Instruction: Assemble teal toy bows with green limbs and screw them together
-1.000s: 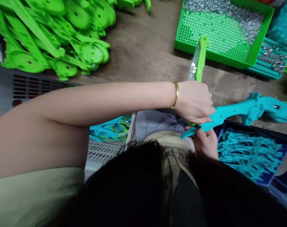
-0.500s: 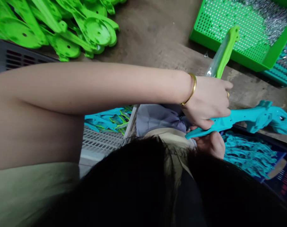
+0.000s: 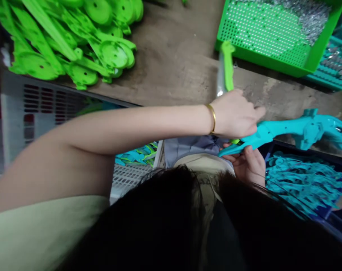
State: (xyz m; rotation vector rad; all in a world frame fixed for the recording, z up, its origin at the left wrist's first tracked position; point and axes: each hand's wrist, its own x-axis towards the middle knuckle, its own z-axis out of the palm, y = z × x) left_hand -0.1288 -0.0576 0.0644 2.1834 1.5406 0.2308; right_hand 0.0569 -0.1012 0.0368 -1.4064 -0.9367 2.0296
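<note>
My left hand [image 3: 235, 114], with a gold bracelet at the wrist, is closed round a slim green piece [image 3: 228, 67] that has a clear strip along its side. The piece sticks out above the knuckles, and a bit of green shows below the hand. My right hand [image 3: 251, 165] sits lower, its fingers pinching the narrow left end of a long turquoise plastic part [image 3: 286, 130]. That part reaches right, over the table's edge. My left fingertips are hidden beside the turquoise part, so contact there cannot be made out.
Green plastic parts [image 3: 83, 45] lie heaped on the table [image 3: 182, 52] at upper left. A green basket [image 3: 272, 64] with small metallic pieces stands upper right, beside a teal tray [image 3: 326, 81]. Below are a white crate [image 3: 128, 175] and a dark blue box with turquoise parts [image 3: 303, 180].
My left hand has shifted a little left and the green piece has swung from a rightward slant to nearly upright. The view has moved, showing more of the green heap and crate.
</note>
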